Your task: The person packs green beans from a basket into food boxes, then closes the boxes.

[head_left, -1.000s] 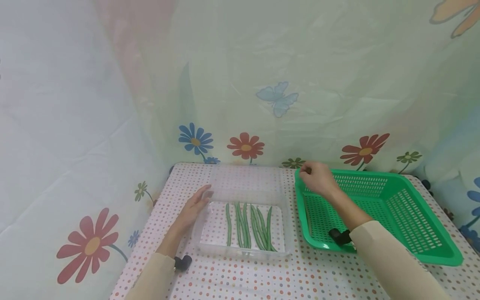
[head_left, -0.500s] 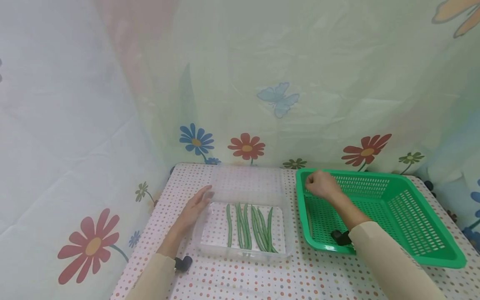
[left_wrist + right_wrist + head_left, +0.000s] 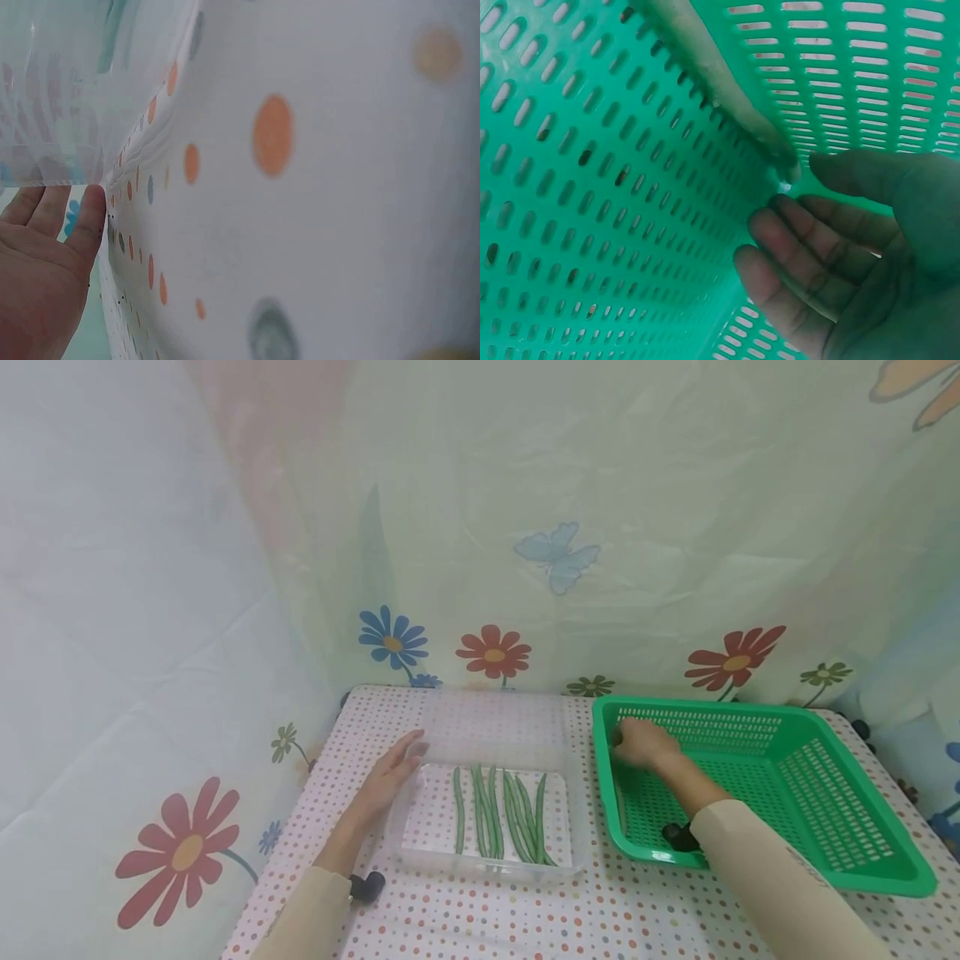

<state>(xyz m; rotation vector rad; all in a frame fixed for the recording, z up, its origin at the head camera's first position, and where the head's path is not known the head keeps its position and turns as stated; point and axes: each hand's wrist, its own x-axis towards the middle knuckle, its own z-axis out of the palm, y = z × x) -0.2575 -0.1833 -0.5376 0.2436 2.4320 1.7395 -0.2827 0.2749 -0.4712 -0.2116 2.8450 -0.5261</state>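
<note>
My left hand [image 3: 386, 781] rests at the left side of a clear plastic container [image 3: 487, 865], its fingers fairly straight; in the left wrist view the fingertips touch the container's edge. Inside lie several green beans [image 3: 459, 810], roughly side by side, with the ones to the right bunched closer. My right hand [image 3: 647, 745] is down in the far left corner of a green plastic basket [image 3: 795, 793]. The right wrist view shows its thumb and loosely bent fingers apart, nothing between them. Just beyond the fingertips, a long pale bean-like pod [image 3: 724, 82] lies along the basket's bottom edge.
The container's clear lid [image 3: 495, 714] stands folded back behind it. A dotted cloth [image 3: 480, 918] covers the table. Flower-printed sheeting [image 3: 450, 568] hangs behind and at the sides. The basket's raised rim [image 3: 603, 777] stands just right of the container.
My right hand has gone from above the basket's far left rim down into the basket, slightly rightward and nearer. The left hand, the container and the beans stay as they were.
</note>
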